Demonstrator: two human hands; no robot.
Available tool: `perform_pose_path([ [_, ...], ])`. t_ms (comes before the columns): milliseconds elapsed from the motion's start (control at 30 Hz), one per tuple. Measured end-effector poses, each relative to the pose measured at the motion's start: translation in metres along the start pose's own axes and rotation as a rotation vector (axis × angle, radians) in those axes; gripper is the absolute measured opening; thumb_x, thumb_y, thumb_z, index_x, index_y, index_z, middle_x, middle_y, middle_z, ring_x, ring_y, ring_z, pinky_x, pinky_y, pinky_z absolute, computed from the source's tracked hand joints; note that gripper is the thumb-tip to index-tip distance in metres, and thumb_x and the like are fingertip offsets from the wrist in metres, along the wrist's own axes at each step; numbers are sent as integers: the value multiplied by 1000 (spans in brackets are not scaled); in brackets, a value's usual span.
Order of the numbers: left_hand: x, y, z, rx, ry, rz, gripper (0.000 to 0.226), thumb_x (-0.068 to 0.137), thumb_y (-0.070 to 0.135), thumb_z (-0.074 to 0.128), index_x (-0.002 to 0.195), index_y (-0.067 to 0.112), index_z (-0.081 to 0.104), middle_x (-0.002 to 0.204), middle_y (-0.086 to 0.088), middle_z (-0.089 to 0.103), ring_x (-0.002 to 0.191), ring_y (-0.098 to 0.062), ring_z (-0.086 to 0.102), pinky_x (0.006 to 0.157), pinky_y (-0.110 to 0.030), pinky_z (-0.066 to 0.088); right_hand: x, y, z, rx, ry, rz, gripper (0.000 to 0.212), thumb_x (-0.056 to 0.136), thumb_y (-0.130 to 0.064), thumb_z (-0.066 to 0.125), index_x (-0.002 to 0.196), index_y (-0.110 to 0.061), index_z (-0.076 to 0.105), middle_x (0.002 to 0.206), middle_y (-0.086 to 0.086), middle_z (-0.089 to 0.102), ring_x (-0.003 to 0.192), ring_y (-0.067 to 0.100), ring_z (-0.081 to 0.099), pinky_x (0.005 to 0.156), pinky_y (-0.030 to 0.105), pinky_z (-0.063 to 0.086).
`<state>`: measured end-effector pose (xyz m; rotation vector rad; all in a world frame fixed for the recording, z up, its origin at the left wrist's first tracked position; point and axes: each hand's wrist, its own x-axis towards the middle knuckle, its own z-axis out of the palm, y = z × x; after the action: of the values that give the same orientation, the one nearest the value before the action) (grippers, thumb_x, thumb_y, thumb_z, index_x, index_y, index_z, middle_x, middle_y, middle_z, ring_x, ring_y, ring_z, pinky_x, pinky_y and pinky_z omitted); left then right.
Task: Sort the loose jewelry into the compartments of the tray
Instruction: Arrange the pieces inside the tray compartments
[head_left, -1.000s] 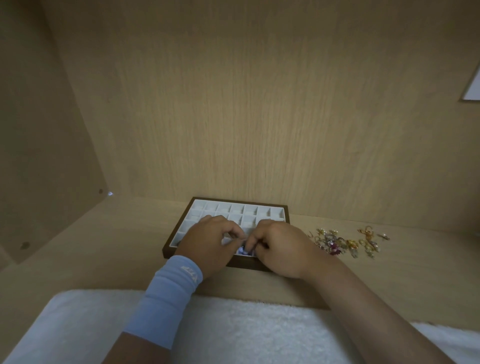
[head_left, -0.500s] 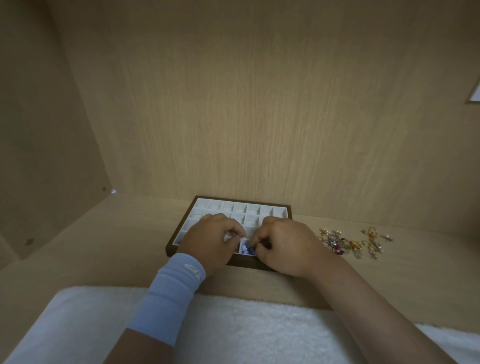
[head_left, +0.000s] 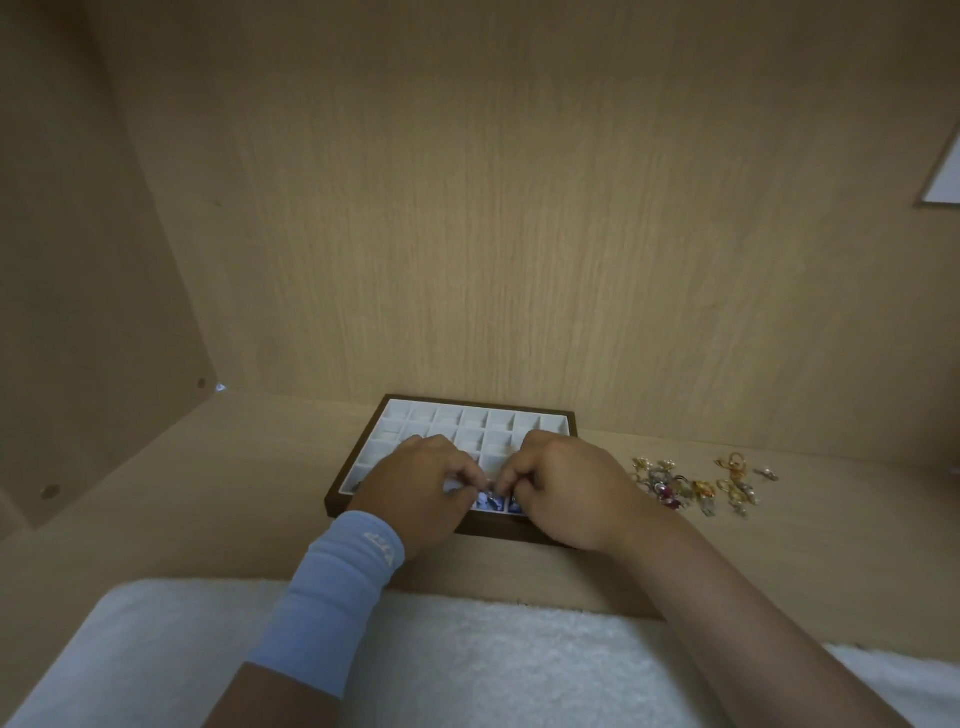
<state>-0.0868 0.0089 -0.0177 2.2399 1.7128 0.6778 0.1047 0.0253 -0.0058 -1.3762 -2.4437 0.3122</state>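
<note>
A dark-framed tray (head_left: 480, 406) with several white compartments lies on the wooden shelf. My left hand (head_left: 421, 491), with a pale blue wristband, and my right hand (head_left: 566, 488) hover over its near row, fingertips curled and almost meeting. Between the fingertips sit small blue-and-silver pieces (head_left: 491, 501) in the front compartments. My fingers seem to pinch at them, but which hand holds what is hidden. A heap of loose jewelry (head_left: 696, 486), gold, silver and red, lies on the shelf right of the tray.
The shelf is closed in by a wooden back wall and a left side panel (head_left: 78, 312). A white fluffy towel (head_left: 467, 665) covers the near edge under my forearms. A white sheet corner (head_left: 945, 176) shows at the far right.
Both hands have stayed over the tray's near row; the fingertips have shifted slightly and more of the blue pieces shows between them. The view has drifted a little.
</note>
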Motion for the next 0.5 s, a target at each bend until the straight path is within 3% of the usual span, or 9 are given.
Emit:
perform_pose_path([
  [200,0,0,1,53,-34,43,12,90,36,59,92,37,71,103,15,57,102,-7,44,93,-29,42,0,0,1,-6,-63,-24,32,92,-18,51,102,-36,75,105,-9,60,99,10,59,84,30,48],
  [300,0,-1,0,47,-34,41,13,91,36,58,95,37,71,105,17,57,103,-6,45,94,-29,42,-2,7,-13,81,9,20,26,92,-17,54,95,-33,74,101,-13,61,98,10,60,85,30,48],
  [400,4,4,-4,-91,72,41,11,91,28,60,92,35,69,98,20,60,97,-3,51,90,-25,44,-6,23,-40,151,73,97,24,93,-17,55,95,-31,74,105,-10,64,97,10,60,88,31,49],
  [500,16,27,-8,-208,117,40,15,92,24,59,89,35,69,93,20,60,88,-3,56,80,-22,47,-13,56,-67,165,133,181,23,94,-18,55,92,-32,73,102,-13,66,78,2,61,78,28,48],
])
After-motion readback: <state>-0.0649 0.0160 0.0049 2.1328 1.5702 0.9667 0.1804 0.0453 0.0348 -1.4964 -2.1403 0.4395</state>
